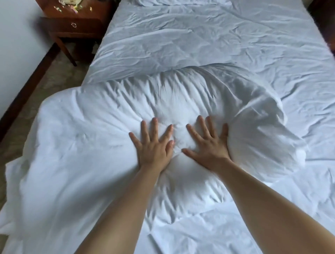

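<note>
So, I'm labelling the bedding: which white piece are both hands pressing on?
The puffy bundle at the near end, dented under the left hand and right hand; the wrinkled cover beyond lies flat, untouched.

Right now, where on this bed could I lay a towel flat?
The flat bed cover beyond the bunched duvet is free up to the head end; so is the strip on its right. Crowded: the near left, where left hand and right hand press the duvet.

**What the view hides**

The palms of the left hand (153, 146) and right hand (208, 145) are hidden against the duvet (90, 145), whose folds beyond the fingers are blurred. Far beyond the left hand, the frame's top edge cuts the nightstand (72, 27); the scraps (72, 2) on it are too small to tell.
</note>
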Tool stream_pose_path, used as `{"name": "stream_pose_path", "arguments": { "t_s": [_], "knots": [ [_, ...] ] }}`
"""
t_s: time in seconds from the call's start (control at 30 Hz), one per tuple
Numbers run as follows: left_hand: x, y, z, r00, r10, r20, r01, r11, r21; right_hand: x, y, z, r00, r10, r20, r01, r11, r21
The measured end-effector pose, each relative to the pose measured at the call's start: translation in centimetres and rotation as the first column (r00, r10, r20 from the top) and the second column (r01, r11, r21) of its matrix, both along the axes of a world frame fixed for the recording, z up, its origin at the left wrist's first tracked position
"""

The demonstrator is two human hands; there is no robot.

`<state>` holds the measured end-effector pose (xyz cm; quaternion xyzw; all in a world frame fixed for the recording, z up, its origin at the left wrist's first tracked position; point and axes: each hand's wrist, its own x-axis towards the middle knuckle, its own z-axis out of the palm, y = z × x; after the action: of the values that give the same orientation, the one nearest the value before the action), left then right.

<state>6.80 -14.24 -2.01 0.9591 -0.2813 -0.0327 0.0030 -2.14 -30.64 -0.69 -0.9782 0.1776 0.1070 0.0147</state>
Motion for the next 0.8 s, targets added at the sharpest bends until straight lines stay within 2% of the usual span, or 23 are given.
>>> {"name": "stream_pose_path", "arguments": {
  "t_s": [0.13, 0.27, 0.4, 0.47, 0.53, 0.67, 0.8],
  "knots": [
    [0.1, -0.2, -2.7, 1.0, 0.004, 0.004, -0.004, 0.999, 0.045, 0.7, 0.4, -3.1, 0.996, -0.012, -0.093, 0.014, 1.0, 0.022],
    [1.0, -1.4, -2.0, 0.995, 0.042, -0.092, -0.03, 0.991, 0.134, 2.0, -0.4, -2.6, 0.979, 0.031, -0.202, -0.017, 0.998, 0.067],
    [0.2, -2.9, 0.8, 0.986, 0.125, -0.11, -0.112, 0.986, 0.121, 1.2, -2.4, 0.4, 0.988, 0.115, -0.107, -0.102, 0.988, 0.119],
    [-0.7, -4.1, 1.8, 0.982, 0.151, -0.113, -0.139, 0.985, 0.102, -0.2, -3.6, 1.6, 0.992, 0.126, -0.025, -0.125, 0.991, 0.048],
    [-1.7, -5.9, 2.4, 0.985, 0.13, -0.114, -0.124, 0.991, 0.055, -1.6, -5.0, 2.6, 0.996, 0.085, -0.005, -0.085, 0.996, -0.02],
    [-3.2, -9.6, 2.5, 0.993, -0.029, -0.113, 0.029, 1.0, 0.006, -4.2, -7.3, 3.1, 0.995, -0.09, 0.043, 0.092, 0.995, -0.031],
    [-3.9, -10.3, 0.8, 0.996, -0.062, -0.068, 0.066, 0.996, 0.053, -5.4, -8.2, 1.2, 0.985, -0.174, 0.018, 0.171, 0.981, 0.093]
  ]
}}
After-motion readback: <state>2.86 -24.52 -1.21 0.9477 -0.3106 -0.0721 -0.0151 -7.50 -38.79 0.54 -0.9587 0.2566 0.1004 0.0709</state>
